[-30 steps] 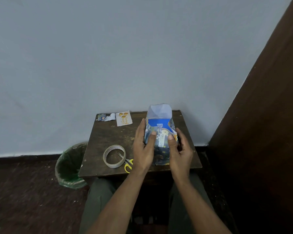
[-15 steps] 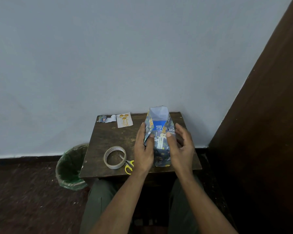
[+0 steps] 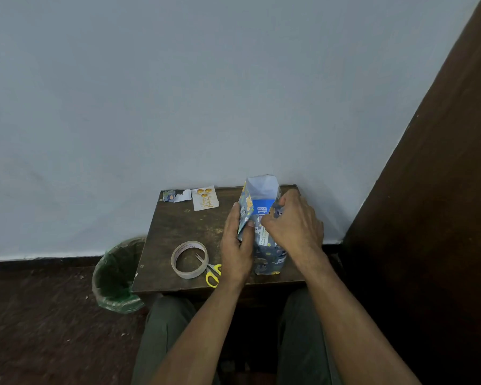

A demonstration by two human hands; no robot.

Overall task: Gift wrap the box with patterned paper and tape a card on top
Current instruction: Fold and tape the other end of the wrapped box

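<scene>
A blue box [image 3: 262,211] stands upright on the small wooden table [image 3: 178,226], wrapped around its sides in dark patterned paper [image 3: 270,258]. The paper's white inner side rises above the box top as an open flap [image 3: 261,187]. My left hand [image 3: 238,245] presses flat against the left side of the wrapped box, thumb on the front. My right hand [image 3: 293,223] reaches over the right top edge and pinches the paper there. The white card [image 3: 205,198] with gold print lies at the table's far edge.
A tape roll [image 3: 190,259] and yellow-handled scissors [image 3: 211,272] lie left of the box near the front edge. A paper scrap [image 3: 176,195] sits by the card. A green-lined bin [image 3: 117,276] stands on the floor to the left. A dark wooden panel [image 3: 428,218] closes the right.
My right hand has moved up from the box's front to its right top edge and now grips the paper there. The side flaps have folded inward. My left hand stays in place.
</scene>
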